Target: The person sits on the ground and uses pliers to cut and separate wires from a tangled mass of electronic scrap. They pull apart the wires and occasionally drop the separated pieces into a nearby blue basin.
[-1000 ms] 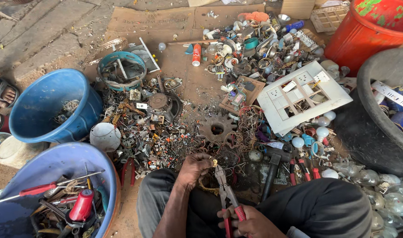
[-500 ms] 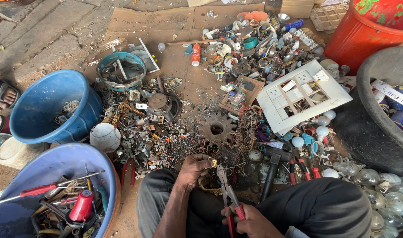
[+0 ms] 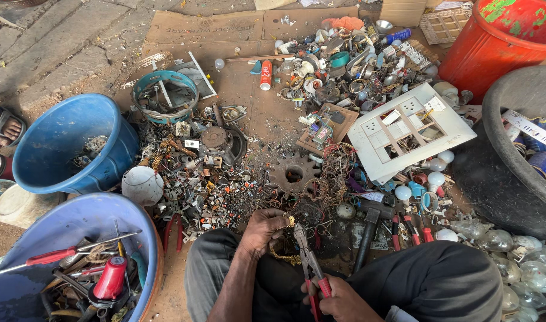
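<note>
My left hand [image 3: 264,229] grips a small brass-coloured scrap piece [image 3: 287,225] just above my lap, fingers curled around it. My right hand [image 3: 338,299] holds a pair of red-handled pliers [image 3: 309,262] by the handles, with the jaws pointing up at the brass piece beside my left fingers. More brass-coloured wire [image 3: 285,256] hangs below the left hand. I sit on the ground with grey trousers [image 3: 440,286], my knees spread on both sides of the hands.
A blue tub [image 3: 22,238] with screwdrivers and a red can sits at lower left, a blue bucket [image 3: 70,143] above it. Scrap parts, a rusty gear [image 3: 294,174], a hammer [image 3: 368,232], a white switch plate [image 3: 410,128], bulbs [image 3: 517,256], a red barrel [image 3: 500,42] and a black tub [image 3: 511,161] surround me.
The hands stay at the same spot; the pliers' jaws have shifted slightly toward the brass piece in my left hand. The scrap around has not moved.
</note>
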